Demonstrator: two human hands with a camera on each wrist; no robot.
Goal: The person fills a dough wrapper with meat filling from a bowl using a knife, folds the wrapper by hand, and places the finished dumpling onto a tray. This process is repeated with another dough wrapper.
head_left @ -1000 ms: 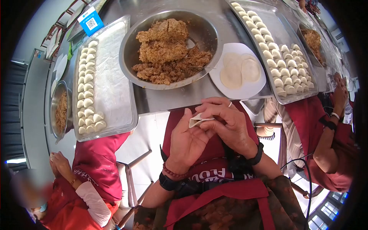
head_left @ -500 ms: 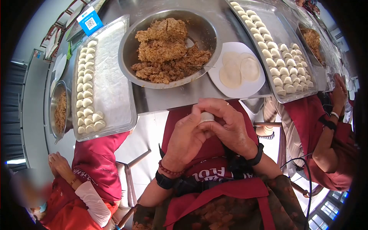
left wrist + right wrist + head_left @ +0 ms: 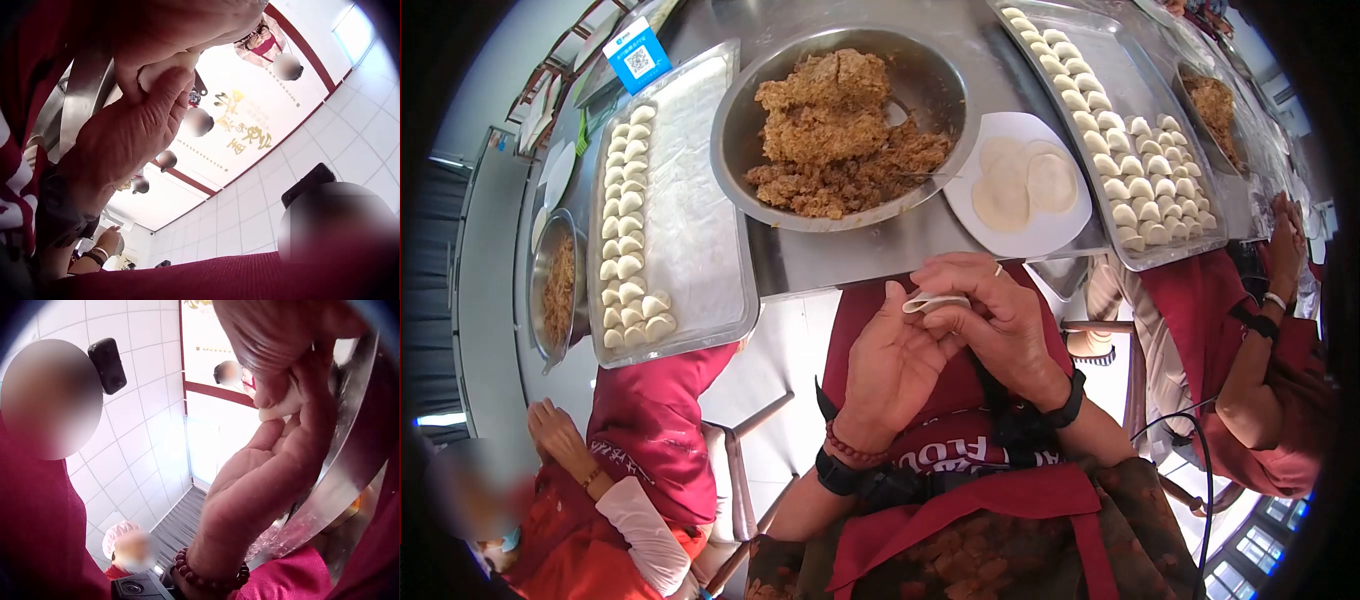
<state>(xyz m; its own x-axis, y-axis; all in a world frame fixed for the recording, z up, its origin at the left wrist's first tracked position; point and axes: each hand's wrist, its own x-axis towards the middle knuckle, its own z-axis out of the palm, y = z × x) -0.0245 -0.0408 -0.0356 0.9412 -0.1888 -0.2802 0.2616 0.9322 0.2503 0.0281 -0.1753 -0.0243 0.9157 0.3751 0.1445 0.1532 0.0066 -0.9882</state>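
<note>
A folded dumpling (image 3: 935, 303) of pale dough is held between the two hands, above the lap and just short of the table's front edge. The right hand (image 3: 995, 320) pinches it between thumb and fingers, covering its right part. Its left end shows an open fold. The left hand (image 3: 890, 370) is under and beside it, palm up, with the thumb raised at the dumpling's left end and the fingers partly hidden by the right hand. In the right wrist view, the dumpling (image 3: 284, 407) shows between the hands. The left wrist view shows the dumpling (image 3: 164, 72) under the right thumb.
A steel bowl (image 3: 735, 180) of brown filling stands ahead. Right of it, a white plate (image 3: 1020, 238) holds several round wrappers (image 3: 1005, 190). Trays of dumplings lie left (image 3: 690, 220) and right (image 3: 1140, 75). People sit on both sides, hands (image 3: 555, 432) near the table.
The hands closed together over the dumpling half a second ago, then the left thumb drew back leftwards, uncovering the dumpling's open end. The right hand keeps its pinch.
</note>
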